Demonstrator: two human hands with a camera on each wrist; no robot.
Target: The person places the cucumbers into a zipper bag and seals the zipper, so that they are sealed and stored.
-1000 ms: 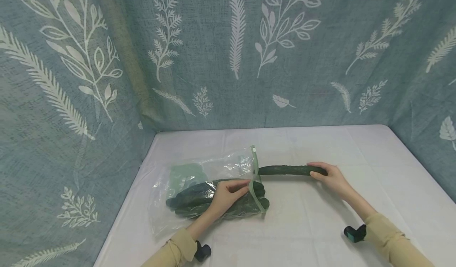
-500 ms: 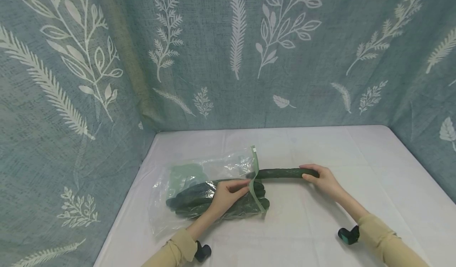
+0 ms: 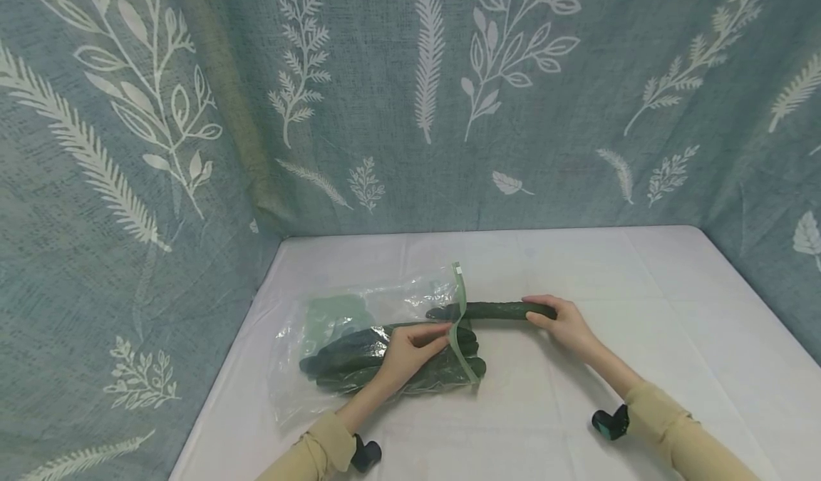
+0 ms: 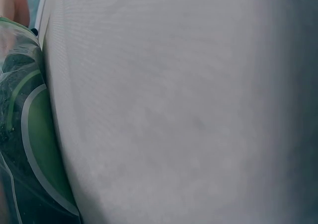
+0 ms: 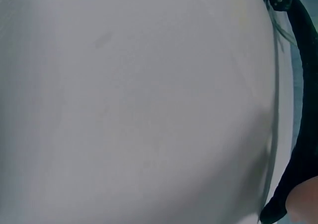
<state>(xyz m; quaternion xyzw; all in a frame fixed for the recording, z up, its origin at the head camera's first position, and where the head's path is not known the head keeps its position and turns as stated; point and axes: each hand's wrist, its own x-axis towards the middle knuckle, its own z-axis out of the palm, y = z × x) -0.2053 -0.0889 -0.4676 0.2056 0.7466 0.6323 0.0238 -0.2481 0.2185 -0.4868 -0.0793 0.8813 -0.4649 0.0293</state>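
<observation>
A clear zip bag [image 3: 398, 292] with a green zip edge lies on its side, its mouth facing right. Several dark green cucumbers [image 3: 349, 353] are inside it, seen through the plastic. My left hand [image 3: 410, 353] pinches the bag's green edge near the middle of the mouth, lying over the bagged cucumbers. My right hand [image 3: 564, 324] grips another cucumber [image 3: 497, 311] by its right end. That cucumber lies level, and its left end is inside the bag mouth, behind the others. In the right wrist view the held cucumber [image 5: 304, 85] runs along the right edge, with a fingertip at its lower end.
A white cloth covers the table [image 3: 577, 410]. Blue-green curtains [image 3: 385, 96] with white leaf patterns hang at the back and sides. Dark wrist cameras [image 3: 611, 422] sit under both cuffs. In the left wrist view the bag's printed green side [image 4: 47, 144] shows at the left.
My right hand has moved left with the cucumber, whose left end has gone from the bag's edge to inside the mouth. My left hand and the bag have stayed in place.
</observation>
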